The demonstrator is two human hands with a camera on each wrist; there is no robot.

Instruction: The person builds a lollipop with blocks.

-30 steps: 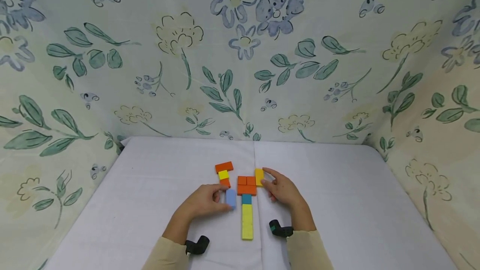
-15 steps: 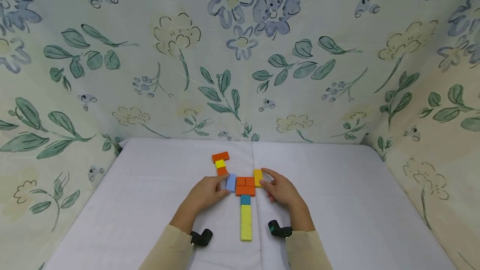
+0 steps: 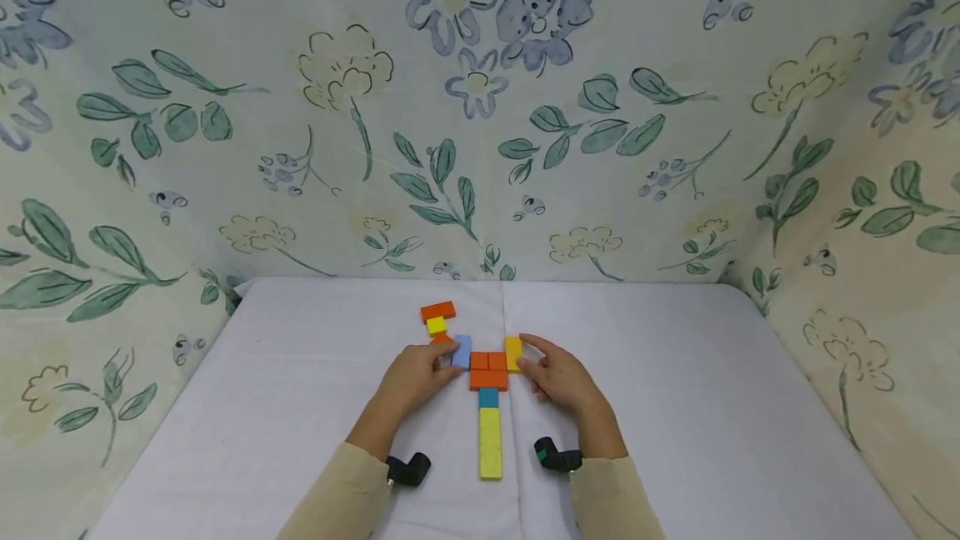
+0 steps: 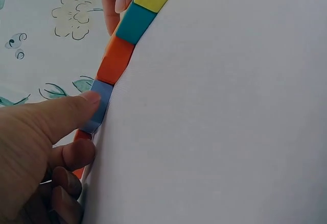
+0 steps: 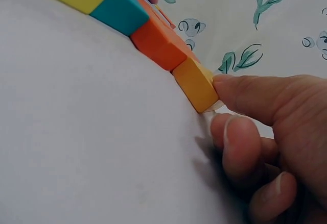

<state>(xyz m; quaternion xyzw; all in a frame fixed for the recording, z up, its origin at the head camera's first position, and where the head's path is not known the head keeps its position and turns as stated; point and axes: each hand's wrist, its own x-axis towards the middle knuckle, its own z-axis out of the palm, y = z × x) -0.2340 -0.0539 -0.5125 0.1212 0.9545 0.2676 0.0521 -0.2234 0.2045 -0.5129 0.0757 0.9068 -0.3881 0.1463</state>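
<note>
In the head view my left hand (image 3: 412,377) pinches a light blue block (image 3: 462,350) between thumb and finger. The blue block stands against the left side of several orange blocks (image 3: 489,379). My right hand (image 3: 562,377) holds a yellow-orange block (image 3: 513,354) at their right side, thumb and index finger at its ends. Below the orange blocks come a teal block (image 3: 488,397) and a long yellow-green strip (image 3: 491,444). In the left wrist view, the thumb presses on the blue block (image 4: 99,106). The right wrist view has the thumb touching the yellow-orange block (image 5: 196,84).
Just beyond my left fingers lie a small yellow block (image 3: 437,326), a red-orange bar (image 3: 438,312) and an orange piece (image 3: 441,338) partly hidden by the hand. A white cloth (image 3: 637,373) covers the table. Floral fabric (image 3: 480,148) hangs behind and at both sides.
My left hand has slid the blue block away from me, up along the orange blocks' left side. The orange piece, small yellow block and red-orange bar shifted farther off. The right hand stayed put.
</note>
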